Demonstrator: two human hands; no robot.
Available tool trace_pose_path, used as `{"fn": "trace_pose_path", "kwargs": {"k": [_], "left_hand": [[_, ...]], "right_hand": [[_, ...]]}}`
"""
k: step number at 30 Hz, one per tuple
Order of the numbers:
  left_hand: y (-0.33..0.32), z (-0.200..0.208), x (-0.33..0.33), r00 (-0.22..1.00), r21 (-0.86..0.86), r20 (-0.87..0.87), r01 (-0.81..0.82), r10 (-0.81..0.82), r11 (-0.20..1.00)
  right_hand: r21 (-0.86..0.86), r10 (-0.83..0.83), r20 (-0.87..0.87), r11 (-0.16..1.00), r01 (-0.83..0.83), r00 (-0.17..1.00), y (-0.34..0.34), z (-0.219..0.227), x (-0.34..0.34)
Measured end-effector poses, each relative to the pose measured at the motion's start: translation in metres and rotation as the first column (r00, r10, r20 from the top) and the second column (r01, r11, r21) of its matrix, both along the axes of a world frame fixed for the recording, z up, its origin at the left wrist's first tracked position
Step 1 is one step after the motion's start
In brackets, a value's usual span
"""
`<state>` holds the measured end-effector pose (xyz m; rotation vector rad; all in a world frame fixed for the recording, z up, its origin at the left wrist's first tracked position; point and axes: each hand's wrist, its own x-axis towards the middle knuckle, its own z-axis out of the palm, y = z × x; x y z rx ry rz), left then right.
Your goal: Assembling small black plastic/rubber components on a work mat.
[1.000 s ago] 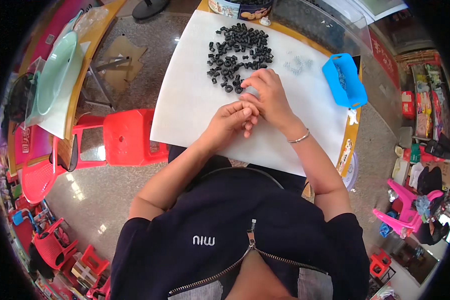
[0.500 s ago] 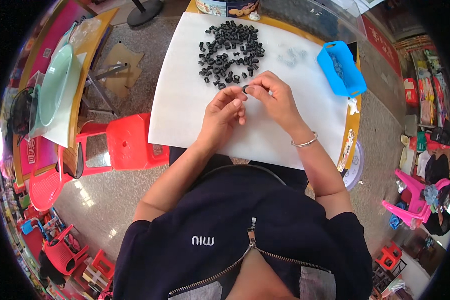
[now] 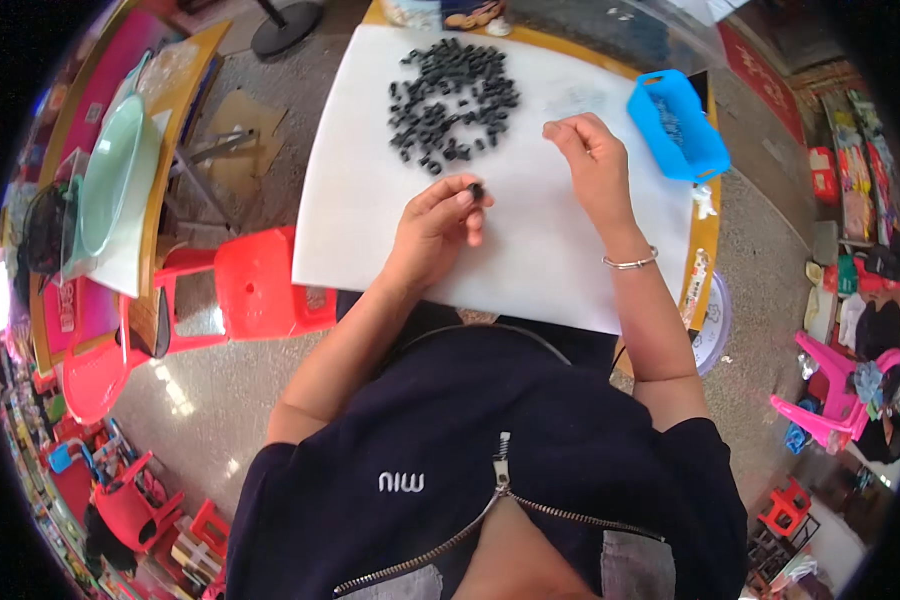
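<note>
My left hand (image 3: 432, 228) pinches a small black plastic part (image 3: 476, 191) between thumb and forefinger, above the white table sheet (image 3: 530, 260). Just beyond it lies a pile of similar short black cylindrical parts (image 3: 460, 65), loosely spread. My right hand (image 3: 595, 165), with a silver bangle on the wrist, is raised over the sheet to the right. Its thumb and fingertips are pressed together; whether anything is between them is too small to tell. Close beyond these fingertips is a faint scatter of tiny pale, see-through pieces (image 3: 578, 100).
A blue plastic basket (image 3: 710, 158) holding small bluish pieces stands at the table's right edge. Tins (image 3: 470, 15) line the far edge. To the left are a red stool (image 3: 255, 285) and a side table with a pale green basin (image 3: 110, 190). A pink stool (image 3: 840, 395) is at right.
My right hand has moved away from my left, to the right and slightly farther off, toward the pale pieces. My left hand keeps hold of the black part, nearly in place.
</note>
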<state>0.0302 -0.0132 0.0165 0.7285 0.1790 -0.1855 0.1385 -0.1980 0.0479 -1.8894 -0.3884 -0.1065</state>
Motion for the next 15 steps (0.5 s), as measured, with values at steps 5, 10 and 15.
{"fn": "trace_pose_path", "kwargs": {"k": [5, 10, 15], "left_hand": [[-0.002, -0.002, 0.001, 1.0, 0.047, 0.017, -0.004, 0.004, 0.999], [-0.002, 0.0, 0.002, 1.0, 0.021, 0.03, 0.005, -0.006, 1.0], [-0.003, 0.002, 0.001, 1.0, 0.027, 0.021, 0.01, -0.011, 1.0]], "right_hand": [[-0.113, -0.223, 0.185, 0.963, 0.246, 0.957, -0.029, -0.018, 0.047], [-0.222, -0.196, 0.246, 0.942, 0.252, 0.949, -0.03, -0.038, 0.048], [-0.391, -0.026, 0.517, 0.882, 0.263, 0.856, -0.029, -0.036, 0.042]]}}
